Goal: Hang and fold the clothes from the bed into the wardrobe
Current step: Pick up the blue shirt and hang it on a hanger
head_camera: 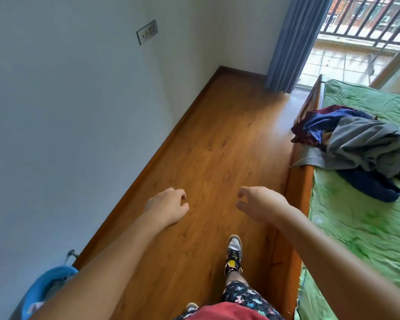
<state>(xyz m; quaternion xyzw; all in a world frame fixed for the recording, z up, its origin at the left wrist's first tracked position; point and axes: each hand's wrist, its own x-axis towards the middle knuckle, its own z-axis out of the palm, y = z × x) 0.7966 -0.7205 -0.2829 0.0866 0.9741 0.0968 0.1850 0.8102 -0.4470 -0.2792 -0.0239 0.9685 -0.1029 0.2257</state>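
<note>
**Wooden floor (pixel 217 135) beside the bed (pixel 356 232), both hands empty**

Fingers (pixel 182 197) of the left hand (pixel 166 205) and of the right hand (pixel 259 204) hang loosely curled and hold nothing. Both hands are out over the floor, just beside the bed's wooden side rail. The clothes (pixel 360 144) lie heaped on the bed's green sheet, at that same edge, one grey piece drooping over the rail. A blue curtain (pixel 293 42) hangs beyond the bed's far end.

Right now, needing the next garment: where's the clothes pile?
Head view, right side: the clothes pile lies on the green sheet, overhanging the bed's edge, beyond the right hand.
</note>
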